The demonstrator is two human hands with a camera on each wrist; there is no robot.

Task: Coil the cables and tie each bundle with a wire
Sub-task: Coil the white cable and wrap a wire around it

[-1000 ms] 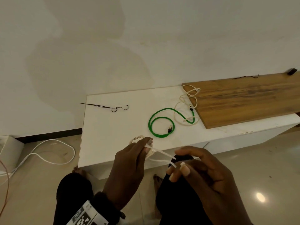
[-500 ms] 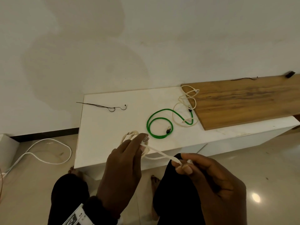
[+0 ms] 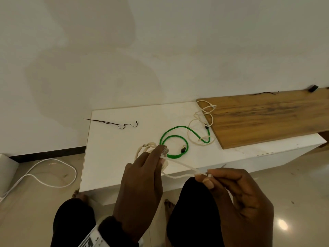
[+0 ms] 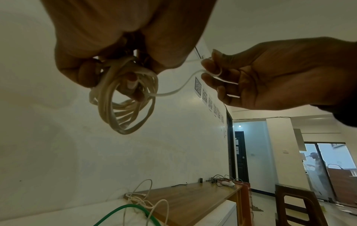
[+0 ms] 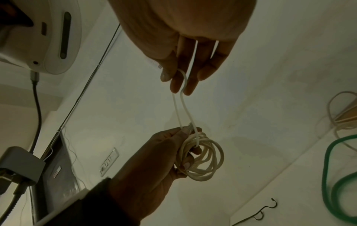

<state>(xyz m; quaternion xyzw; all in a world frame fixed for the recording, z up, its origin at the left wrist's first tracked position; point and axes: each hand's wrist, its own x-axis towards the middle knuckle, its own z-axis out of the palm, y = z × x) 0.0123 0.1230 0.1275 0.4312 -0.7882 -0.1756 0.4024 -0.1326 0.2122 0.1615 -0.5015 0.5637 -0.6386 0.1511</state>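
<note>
Our right fingertips pinch the white tie wire looped through the coiled cream cable, which our left hand grips above the white table. Green cable lies there.

A cream cable is wound into a small coil of several loops, held in the air in front of the bench; a loose doubled tail runs taut from it to one side. A green cable lies on the bench in a loose coil with an S-shaped tail. Another cream cable sprawls uncoiled beside it, apparently crossing its far end. A thin dark wire lies well apart, hooked at one end.
</note>
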